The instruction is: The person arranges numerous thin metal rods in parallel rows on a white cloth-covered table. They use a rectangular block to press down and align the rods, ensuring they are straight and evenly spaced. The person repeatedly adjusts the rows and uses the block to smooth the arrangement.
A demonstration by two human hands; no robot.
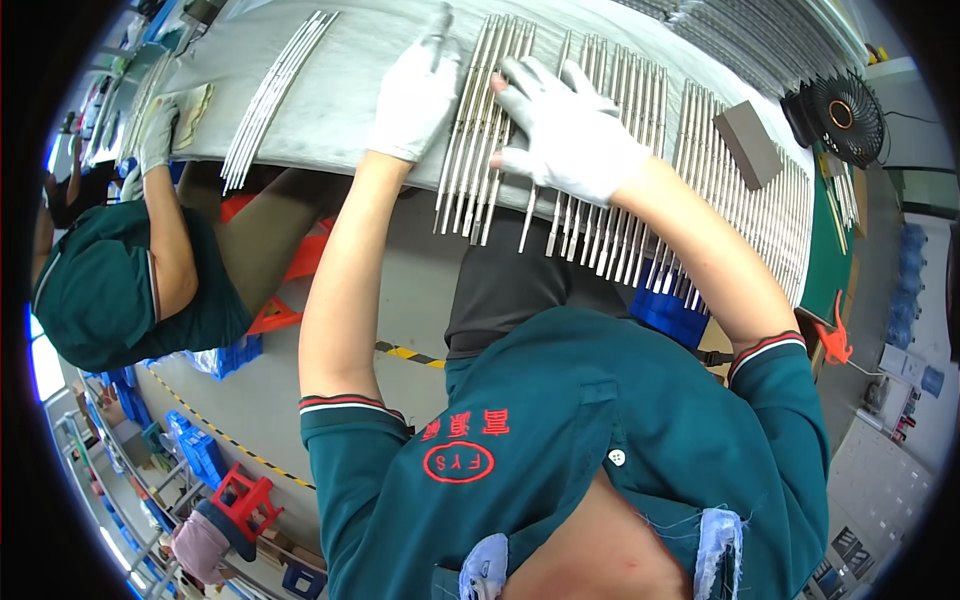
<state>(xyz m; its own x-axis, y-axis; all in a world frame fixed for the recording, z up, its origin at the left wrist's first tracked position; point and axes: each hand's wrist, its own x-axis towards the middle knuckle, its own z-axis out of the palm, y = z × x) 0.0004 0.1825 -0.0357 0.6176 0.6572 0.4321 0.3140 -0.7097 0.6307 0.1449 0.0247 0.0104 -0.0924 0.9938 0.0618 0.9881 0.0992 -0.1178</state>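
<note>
My left hand (415, 100), in a white glove, lies flat with its fingers stretched out on the pale cloth, just left of a group of slim stepped metal rods (470, 140). My right hand (575, 130), gloved too but with bare fingertips showing, spreads its fingers over the rods. Its thumb and a fingertip reach the right edge of that group. Beneath it a single metal rod (530, 215) sticks out toward me, partly hidden by the palm. A wider row of metal rods (625, 90) lies to its right. Neither hand visibly grips anything.
A dark grey block (748, 145) rests on more rods (790, 220) at the right. A black fan (840, 118) stands beyond. Several thin white rods (270, 100) lie left on the cloth-covered table (340, 85). At far left a co-worker (140, 270) sits working.
</note>
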